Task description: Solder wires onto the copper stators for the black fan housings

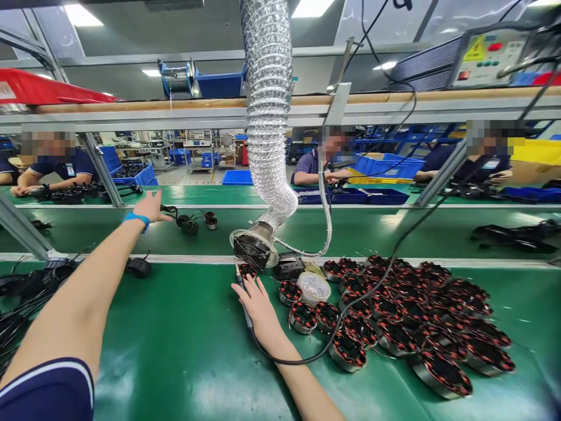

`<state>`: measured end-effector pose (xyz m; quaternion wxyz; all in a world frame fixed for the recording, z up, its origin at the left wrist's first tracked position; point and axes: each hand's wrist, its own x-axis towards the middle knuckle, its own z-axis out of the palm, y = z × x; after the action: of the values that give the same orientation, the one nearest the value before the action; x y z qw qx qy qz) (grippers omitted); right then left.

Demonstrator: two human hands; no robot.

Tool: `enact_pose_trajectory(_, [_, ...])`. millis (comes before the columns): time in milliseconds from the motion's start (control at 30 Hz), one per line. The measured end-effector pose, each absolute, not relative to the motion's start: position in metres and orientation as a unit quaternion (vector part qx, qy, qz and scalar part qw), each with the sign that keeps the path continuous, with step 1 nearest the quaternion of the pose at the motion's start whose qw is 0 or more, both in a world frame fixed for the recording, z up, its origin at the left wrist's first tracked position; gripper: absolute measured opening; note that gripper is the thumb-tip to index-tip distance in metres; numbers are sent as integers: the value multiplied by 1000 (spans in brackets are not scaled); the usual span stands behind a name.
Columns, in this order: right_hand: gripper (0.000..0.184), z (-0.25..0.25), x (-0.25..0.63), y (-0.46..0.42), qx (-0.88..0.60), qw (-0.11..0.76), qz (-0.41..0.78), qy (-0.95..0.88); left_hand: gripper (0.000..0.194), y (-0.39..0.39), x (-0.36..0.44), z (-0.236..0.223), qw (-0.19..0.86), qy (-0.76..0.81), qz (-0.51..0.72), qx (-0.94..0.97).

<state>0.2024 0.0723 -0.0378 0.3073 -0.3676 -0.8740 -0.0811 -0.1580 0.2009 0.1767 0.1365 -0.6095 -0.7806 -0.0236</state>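
My left hand point(150, 209) is stretched far forward over the green bench, its fingers spread and holding nothing. Close to its fingers lies a black cable with a dark round part point(188, 224), and a single motor stator point(211, 220) sits just right of that. Under the extraction fan point(252, 248), my right hand point(262, 310) has a soldering iron point(246, 313) between thumb and fingers, tip pointing away from me. Its fingertips reach a stator point(248, 271) that they partly hide. Beside this hand stands a white round tub point(314, 287) with pale contents.
Many copper-wound stators point(407, 304) crowd the right side. The iron's black cable point(368, 292) loops across them. A silver duct point(269, 117) hangs in the middle. Black cables point(17, 292) lie at left. Several people sit across the bench, near blue trays point(368, 196).
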Motion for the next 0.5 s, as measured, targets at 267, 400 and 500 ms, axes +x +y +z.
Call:
enact_pose_trajectory(267, [57,-47,201,75,-360,309,-78,-877,24,96,-234,138,70,-797,143,-582])
enact_pose_trajectory(400, [55,-45,197,74,-373,309,-80,-871,25,29,-246,76,46,-817,151,-555])
enact_pose_trajectory(500, [53,-43,195,72,-382,303,-89,-869,28,8,-249,51,54,-828,144,-539])
